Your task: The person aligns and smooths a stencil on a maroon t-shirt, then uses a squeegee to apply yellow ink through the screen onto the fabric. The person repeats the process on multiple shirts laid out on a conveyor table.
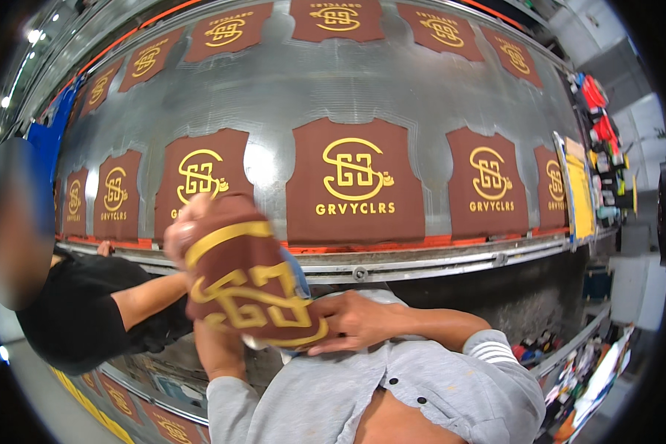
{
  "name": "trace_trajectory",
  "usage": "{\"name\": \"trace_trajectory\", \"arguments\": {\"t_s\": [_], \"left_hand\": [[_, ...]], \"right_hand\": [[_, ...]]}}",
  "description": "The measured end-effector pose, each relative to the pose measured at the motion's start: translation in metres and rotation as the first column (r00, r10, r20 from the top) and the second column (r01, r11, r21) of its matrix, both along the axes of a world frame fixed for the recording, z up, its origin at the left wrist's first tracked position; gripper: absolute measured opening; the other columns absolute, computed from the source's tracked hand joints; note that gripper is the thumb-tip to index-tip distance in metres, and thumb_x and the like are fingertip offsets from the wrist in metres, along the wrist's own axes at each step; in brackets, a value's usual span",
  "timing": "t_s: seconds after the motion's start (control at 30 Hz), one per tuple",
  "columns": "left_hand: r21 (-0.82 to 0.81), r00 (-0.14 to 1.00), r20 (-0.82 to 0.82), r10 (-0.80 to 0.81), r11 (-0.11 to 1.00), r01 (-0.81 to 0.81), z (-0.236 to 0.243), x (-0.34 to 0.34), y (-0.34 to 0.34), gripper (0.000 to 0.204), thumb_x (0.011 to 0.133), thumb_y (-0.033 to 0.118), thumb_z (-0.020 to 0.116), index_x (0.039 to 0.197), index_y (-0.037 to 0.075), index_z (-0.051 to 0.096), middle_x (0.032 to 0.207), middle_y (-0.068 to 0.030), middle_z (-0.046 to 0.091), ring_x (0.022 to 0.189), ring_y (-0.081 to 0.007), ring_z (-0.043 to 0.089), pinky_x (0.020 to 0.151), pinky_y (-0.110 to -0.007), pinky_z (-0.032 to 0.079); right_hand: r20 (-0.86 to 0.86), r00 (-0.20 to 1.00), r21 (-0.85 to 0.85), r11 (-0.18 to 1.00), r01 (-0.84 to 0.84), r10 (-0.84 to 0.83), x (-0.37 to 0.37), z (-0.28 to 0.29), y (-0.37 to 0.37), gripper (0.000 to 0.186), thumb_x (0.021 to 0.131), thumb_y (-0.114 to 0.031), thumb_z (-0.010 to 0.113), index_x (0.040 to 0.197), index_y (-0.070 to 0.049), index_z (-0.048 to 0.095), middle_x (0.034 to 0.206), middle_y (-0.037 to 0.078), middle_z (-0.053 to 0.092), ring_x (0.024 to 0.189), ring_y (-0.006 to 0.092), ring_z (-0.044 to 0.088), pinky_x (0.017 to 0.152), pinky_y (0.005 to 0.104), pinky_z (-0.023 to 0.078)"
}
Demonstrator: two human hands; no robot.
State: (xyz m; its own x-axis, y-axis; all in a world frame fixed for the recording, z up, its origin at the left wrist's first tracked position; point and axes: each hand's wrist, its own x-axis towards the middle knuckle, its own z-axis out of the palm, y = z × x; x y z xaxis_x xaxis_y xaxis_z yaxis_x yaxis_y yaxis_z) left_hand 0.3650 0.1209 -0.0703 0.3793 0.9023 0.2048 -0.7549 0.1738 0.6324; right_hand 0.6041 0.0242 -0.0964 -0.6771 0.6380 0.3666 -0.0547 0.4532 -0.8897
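Observation:
A brown shirt panel [233, 259] with a yellow printed design hangs folded and curled in front of my body, smeared by motion. At its upper left edge my left hand [185, 231] is closed around the cloth; its fingers are blurred. My right hand [351, 322] grips the lower right edge, fingers partly hidden by the fabric. A bit of something blue [297, 274] shows behind the panel; its kind is hidden. Beyond it, another brown panel [355, 192] with the same yellow print lies flat on the long grey printing table [274, 100].
Two rows of similar panels lie along the table, including one [488, 181] at right. A metal rail [436, 263] edges the near side. A printing screen frame [579, 189] stands at right. At left, a co-worker in a black shirt [89, 307] stands close, an arm reaching toward me.

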Motion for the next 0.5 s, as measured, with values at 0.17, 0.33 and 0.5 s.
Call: {"name": "trace_trajectory", "arguments": {"t_s": [0.17,0.33,0.5], "left_hand": [[-0.214,0.848,-0.377,-0.372,0.926,0.311,-0.101,0.038,0.056,0.018,0.085,0.022,0.061,0.081,0.011,0.048,0.076,0.0041,0.052,0.068,-0.0043,0.049,0.056,-0.023,0.041],[-0.189,0.248,-0.907,-0.341,0.856,0.482,-0.207,0.068,0.050,0.011,0.080,0.009,0.069,0.086,0.006,0.061,0.081,0.0025,0.059,0.075,-0.0064,0.051,0.067,-0.024,0.043],[-0.298,0.392,-0.806,-0.444,0.876,0.380,-0.209,0.068,0.041,0.020,0.077,0.000,0.065,0.096,0.003,0.064,0.091,-0.0024,0.065,0.084,-0.0091,0.058,0.074,-0.024,0.047]], "right_hand": [[0.546,0.808,0.136,0.975,0.176,-0.222,0.067,-0.008,-0.025,0.036,0.086,-0.036,0.070,0.072,-0.004,0.066,0.063,0.011,0.057,0.066,0.0301,0.060,0.058,0.0404,0.050],[0.924,0.379,-0.067,0.958,0.278,-0.046,0.094,-0.058,-0.039,0.026,0.087,-0.035,0.068,0.096,-0.011,0.073,0.080,0.014,0.067,0.081,0.0338,0.067,0.068,0.0430,0.052],[0.779,0.625,-0.312,0.827,0.468,-0.060,0.118,-0.117,-0.008,0.031,0.091,-0.035,0.065,0.093,-0.006,0.072,0.085,0.015,0.070,0.079,0.0339,0.068,0.069,0.0419,0.052]]}}
